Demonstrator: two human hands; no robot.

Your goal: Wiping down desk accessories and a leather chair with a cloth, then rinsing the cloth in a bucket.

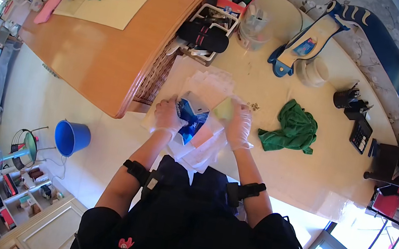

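Note:
My left hand (168, 117), in a clear glove, grips the side of a blue and white packet (193, 117) that looks like a small carton. A pale yellow-green paper (223, 108) is held at its right edge by my right hand (239, 127), gloved the same way. Beneath both hands spreads a loose pile of white paper sheets (209, 82), some hanging over the desk edge toward my lap. One pinkish sheet (203, 136) lies among them, between my hands.
A crumpled green cloth (291, 128) lies right of my hands. Beyond stand a blue desk lamp (306, 43), a clear tub (254, 30) and a black case (203, 37) on a basket. A wooden counter (107, 56) rises at left; a blue bucket (71, 138) is below it.

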